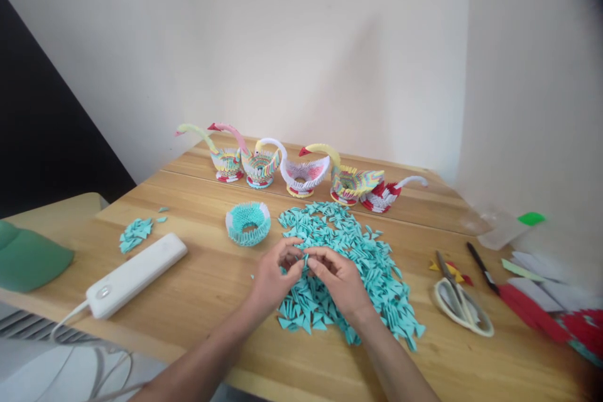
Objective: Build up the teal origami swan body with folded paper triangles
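My left hand [276, 273] and my right hand [336, 276] meet over a large pile of folded teal paper triangles [358, 264] on the wooden table [202, 289]. Both hands pinch small teal paper pieces [304, 259] between their fingertips, held together just above the pile. A round teal and white ring of joined paper pieces [248, 223] stands a little beyond my left hand.
Several paper swans [301, 169] line the table's back edge. A white power bank [136, 274] with a cable lies at the left, near a small heap of teal pieces [135, 232]. Scissors [459, 301], a pen [481, 267] and red paper [541, 314] lie at the right.
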Motion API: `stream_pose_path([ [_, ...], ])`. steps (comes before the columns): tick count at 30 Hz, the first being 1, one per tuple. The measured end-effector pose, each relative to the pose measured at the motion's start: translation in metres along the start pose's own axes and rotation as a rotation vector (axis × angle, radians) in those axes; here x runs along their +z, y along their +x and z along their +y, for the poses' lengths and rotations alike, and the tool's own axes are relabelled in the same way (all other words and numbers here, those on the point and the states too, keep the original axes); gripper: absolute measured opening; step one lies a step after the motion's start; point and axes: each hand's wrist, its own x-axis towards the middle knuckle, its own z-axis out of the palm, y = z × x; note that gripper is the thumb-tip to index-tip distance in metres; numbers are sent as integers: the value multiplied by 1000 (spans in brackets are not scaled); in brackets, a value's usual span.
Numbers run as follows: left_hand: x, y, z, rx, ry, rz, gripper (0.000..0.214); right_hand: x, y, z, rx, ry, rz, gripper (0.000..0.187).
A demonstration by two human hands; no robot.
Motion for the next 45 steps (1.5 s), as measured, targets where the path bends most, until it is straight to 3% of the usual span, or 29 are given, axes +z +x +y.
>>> stream_pose_path([
  [12, 2, -8, -2, 258, 335, 90, 33, 6, -3, -10, -99, -216, 86, 15],
  [18, 6, -10, -12, 577, 556, 169, 29, 8, -4, -8, -94, -210, 70, 15],
  [22, 8, -10, -13, 700, 604, 201, 33, 10, -5, -9, -110, -171, 122, 13],
  [32, 4, -8, -11, 546, 588, 224, 25, 9, -4, -5, -35, -32, 132, 21],
  [41, 5, -5, -11, 476, 662, 204, 23, 10, -3, -1, -133, -225, 151, 17],
  [45, 7, -6, -17, 530, 657, 216, 23, 9, -4, -3, -139, -235, 150, 14],
])
